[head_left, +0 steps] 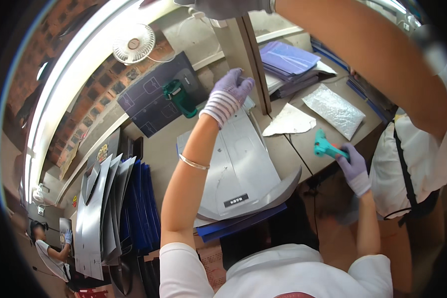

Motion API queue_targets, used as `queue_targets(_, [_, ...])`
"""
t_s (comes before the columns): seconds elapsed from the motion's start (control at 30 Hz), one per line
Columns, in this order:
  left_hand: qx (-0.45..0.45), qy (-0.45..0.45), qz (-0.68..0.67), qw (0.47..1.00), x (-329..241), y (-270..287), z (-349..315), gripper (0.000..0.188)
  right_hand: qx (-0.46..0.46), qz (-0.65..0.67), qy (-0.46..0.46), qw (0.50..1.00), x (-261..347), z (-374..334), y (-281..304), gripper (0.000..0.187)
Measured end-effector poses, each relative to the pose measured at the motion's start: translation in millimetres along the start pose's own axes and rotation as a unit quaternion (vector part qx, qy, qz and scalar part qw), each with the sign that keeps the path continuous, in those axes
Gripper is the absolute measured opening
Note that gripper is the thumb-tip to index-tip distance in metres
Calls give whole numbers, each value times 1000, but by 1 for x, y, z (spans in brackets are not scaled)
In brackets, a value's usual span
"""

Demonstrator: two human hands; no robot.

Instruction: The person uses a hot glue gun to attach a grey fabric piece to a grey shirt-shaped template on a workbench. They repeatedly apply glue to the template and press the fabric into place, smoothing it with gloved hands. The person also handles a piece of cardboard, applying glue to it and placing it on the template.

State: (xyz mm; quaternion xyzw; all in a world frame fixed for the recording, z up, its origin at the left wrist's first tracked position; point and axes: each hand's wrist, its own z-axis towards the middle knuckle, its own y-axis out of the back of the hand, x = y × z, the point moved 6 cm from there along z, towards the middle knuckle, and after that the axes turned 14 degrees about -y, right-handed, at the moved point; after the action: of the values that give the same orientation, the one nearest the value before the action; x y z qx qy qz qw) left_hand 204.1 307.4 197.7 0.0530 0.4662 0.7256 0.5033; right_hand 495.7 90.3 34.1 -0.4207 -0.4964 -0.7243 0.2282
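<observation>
My left hand (231, 90), in a striped lilac glove, is raised over the far end of a large grey panel (238, 164). Its fingers are partly bent with a gap between them, and I see nothing held. The panel lies before me with a dark label and a curved near edge; blue sheets (241, 224) stick out beneath it. In my right hand (355, 168), also gloved, is a teal hot glue gun (325, 145), gripped by its handle to the right of the panel. A torn white sheet (289, 120) lies near the glue gun.
At left stand several grey and blue folded panels (115, 208). Behind are a green bottle (184, 99), a dark printed board (149, 97) and a fan (133, 43). A post (246, 59) rises beside purple sheets (290, 58) and a silvery packet (335, 110). A co-worker's arm (362, 54) reaches across above.
</observation>
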Motion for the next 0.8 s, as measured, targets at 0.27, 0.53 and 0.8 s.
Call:
queue_targets(0.27, [24,1,-97,995,26,3,-12,38,-37,-176,64,982,-31,66,-45,29])
queue_targets(0.53, [77,63,-203,974,-3,4,-79,30,25,-294,27,955,-42,76,-44,35])
queue_targets(0.8, [71,111,-248,960,-27,-10,-137,29,47,-58,-12,997,-34,70,-24,27])
